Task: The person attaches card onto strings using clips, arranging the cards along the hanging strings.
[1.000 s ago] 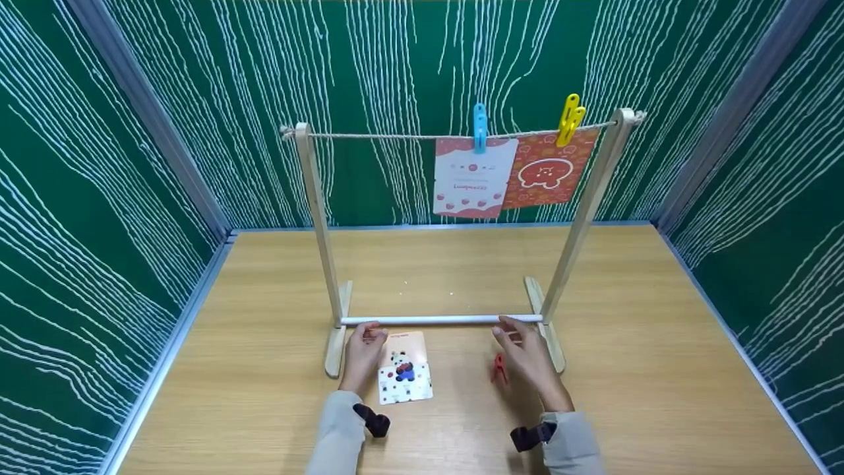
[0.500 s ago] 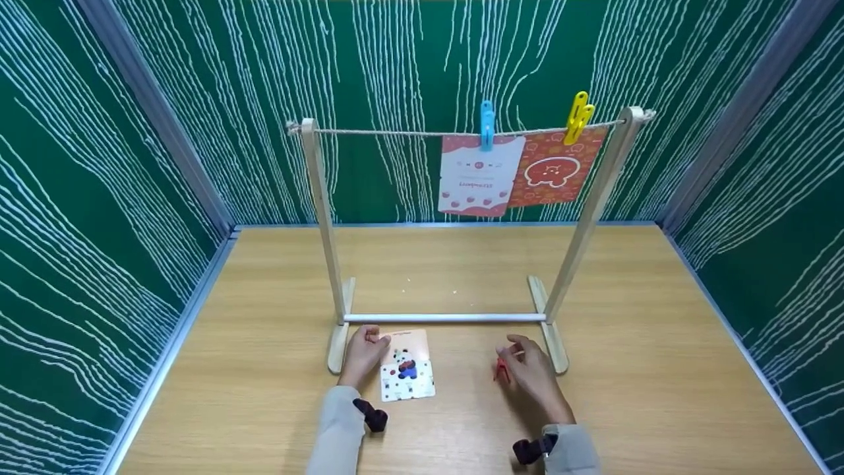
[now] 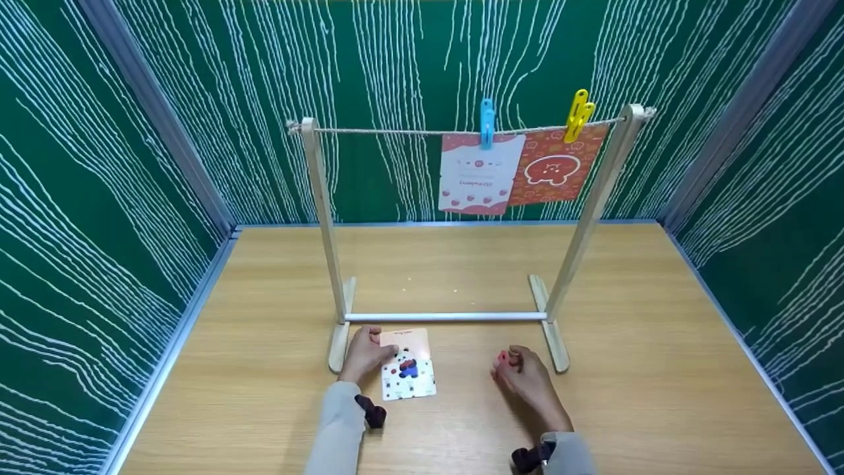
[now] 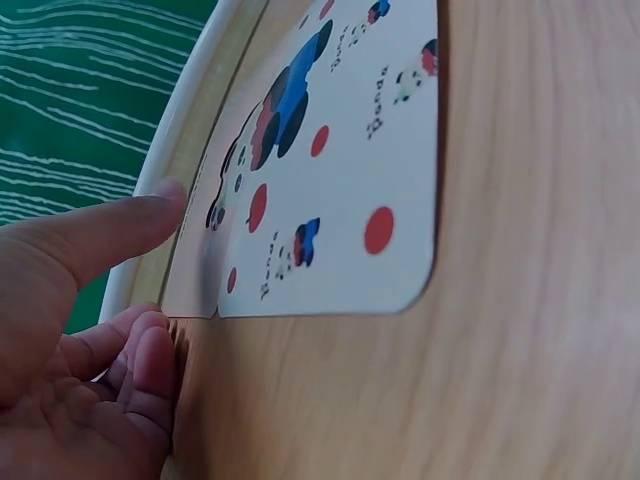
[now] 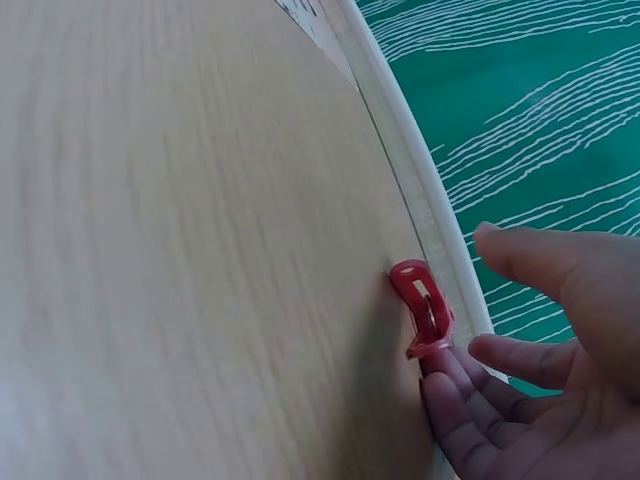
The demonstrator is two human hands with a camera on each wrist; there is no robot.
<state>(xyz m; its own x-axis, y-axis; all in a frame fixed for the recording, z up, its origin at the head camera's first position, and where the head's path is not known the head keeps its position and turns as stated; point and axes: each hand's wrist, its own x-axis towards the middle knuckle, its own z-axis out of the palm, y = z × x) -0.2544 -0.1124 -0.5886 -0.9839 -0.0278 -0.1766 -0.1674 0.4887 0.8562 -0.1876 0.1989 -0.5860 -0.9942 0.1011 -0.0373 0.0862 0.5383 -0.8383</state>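
A card printed with a panda [image 3: 412,386] lies flat on the table at the centre left. Beside its left edge is my left hand [image 3: 362,356], thumb reaching over the card. In the left wrist view, the fingertips [image 4: 150,345] meet the card's edge while the thumb [image 4: 130,225] stays apart from its surface. A red clothespin [image 3: 503,357] is at my right hand [image 3: 527,381]. The right wrist view has the fingers [image 5: 455,400] against the lower end of the clothespin [image 5: 425,305], the thumb [image 5: 530,258] spread away from it.
Behind both hands stands a wooden frame [image 3: 583,224] with a white crossbar [image 3: 445,317] and a string [image 3: 382,131]. A blue clothespin [image 3: 487,123] and a yellow clothespin [image 3: 579,117] hold a white-pink card [image 3: 471,181] and a red card [image 3: 557,188] on it.
My right hand has come back from near the crossbar down to the red clothespin. The left thumb has moved right, over the card. The card has stayed in place.
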